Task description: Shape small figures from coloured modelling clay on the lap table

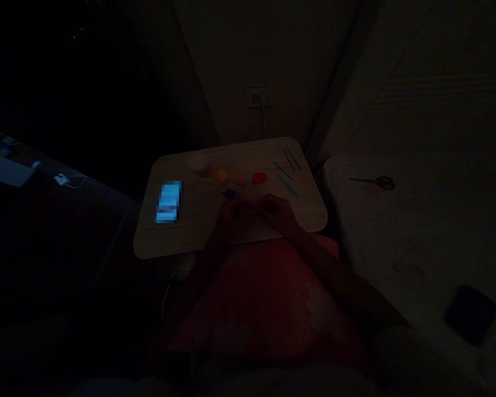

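Note:
In a very dark room, my left hand (230, 215) and my right hand (276, 212) meet over the near edge of a small wooden table (186, 237). The fingers of both are curled in, fingertips close together around something small and dark that I cannot make out. Just beyond my left hand lies a dark purple lump (230, 193). Farther back sit an orange lump (222, 176), a pink piece (240, 181) and a bright red lump (259, 177), perhaps modelling clay.
A lit phone (168, 202) lies at the table's left, a lidded tub (200, 164) behind it. Several thin blue-green tools (288, 186) lie at the right. Scissors (374, 182) and a dark square item (471, 314) rest on the pale surface to the right. A wall socket (259, 97) holds a plug.

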Available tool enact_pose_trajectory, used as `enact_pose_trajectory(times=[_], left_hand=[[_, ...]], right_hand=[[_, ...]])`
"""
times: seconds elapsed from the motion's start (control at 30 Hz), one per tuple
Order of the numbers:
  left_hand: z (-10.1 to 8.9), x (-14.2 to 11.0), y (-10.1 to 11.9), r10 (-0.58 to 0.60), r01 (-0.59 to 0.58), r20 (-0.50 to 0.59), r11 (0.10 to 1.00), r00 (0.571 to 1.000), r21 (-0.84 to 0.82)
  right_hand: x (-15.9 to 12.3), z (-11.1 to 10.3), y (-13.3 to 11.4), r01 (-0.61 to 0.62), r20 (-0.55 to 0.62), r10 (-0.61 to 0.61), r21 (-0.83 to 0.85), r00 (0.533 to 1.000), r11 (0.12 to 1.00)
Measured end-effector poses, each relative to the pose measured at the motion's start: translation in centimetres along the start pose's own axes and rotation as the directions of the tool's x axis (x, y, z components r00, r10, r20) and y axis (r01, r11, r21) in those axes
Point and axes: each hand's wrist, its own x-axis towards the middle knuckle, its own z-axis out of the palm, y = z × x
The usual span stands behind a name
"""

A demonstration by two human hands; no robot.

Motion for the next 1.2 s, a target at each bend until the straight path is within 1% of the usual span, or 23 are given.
enact_pose_trajectory(times=[0.07,0.13,0.23,0.33,0.4,0.53,0.67,0.77,0.9,1.03,1.2], left_hand=[[0.0,0.1,-0.1,0.024,-0.024,0.007,1.000,1.000,0.013],[0.0,0.1,-0.3,0.022,-0.022,-0.012,1.000,1.000,0.016],[-0.1,0.1,-0.5,-0.002,0.002,-0.053,1.000,0.999,-0.008],[-0.3,-0.1,-0.7,-0.043,0.041,-0.078,0.999,0.996,-0.030],[-0.4,-0.1,-0.9,-0.072,0.069,-0.088,0.997,0.994,-0.039],[-0.4,-0.1,-1.0,-0.068,0.063,-0.099,0.997,0.993,-0.052],[-0.4,0.0,-0.9,-0.091,0.087,-0.097,0.995,0.991,-0.050],[-0.3,0.0,-0.9,-0.098,0.095,-0.118,0.995,0.988,-0.028],[-0.3,-0.1,-0.8,-0.102,0.100,-0.122,0.995,0.987,-0.021],[-0.5,-0.1,-0.6,-0.119,0.111,-0.134,0.992,0.984,-0.060],[-0.9,0.0,-0.7,-0.164,0.156,-0.073,0.982,0.984,-0.111]], right_hand=[[0.0,-0.1,0.1,0.003,0.007,-0.003,-0.010,1.000,1.000],[0.0,-0.1,0.1,0.011,0.032,-0.010,-0.017,0.999,1.000],[-0.1,-0.2,-0.2,0.049,0.115,-0.051,0.019,0.992,0.999],[-0.2,-0.2,-0.9,0.087,0.219,-0.100,0.066,0.971,0.994],[-0.3,-0.2,-1.3,0.099,0.248,-0.115,0.076,0.962,0.992],[-0.4,-0.2,-1.9,0.097,0.264,-0.114,0.076,0.958,0.992],[-0.3,-0.2,-1.9,0.095,0.283,-0.114,0.082,0.952,0.992],[-0.3,-0.2,-1.7,0.112,0.278,-0.128,0.074,0.952,0.991],[-0.4,-0.3,-1.5,0.100,0.296,-0.096,0.003,0.950,0.995],[-0.6,-0.5,-1.6,0.076,0.322,-0.045,-0.083,0.946,0.994],[-0.6,-0.6,-2.0,0.087,0.326,-0.051,-0.097,0.944,0.991]])
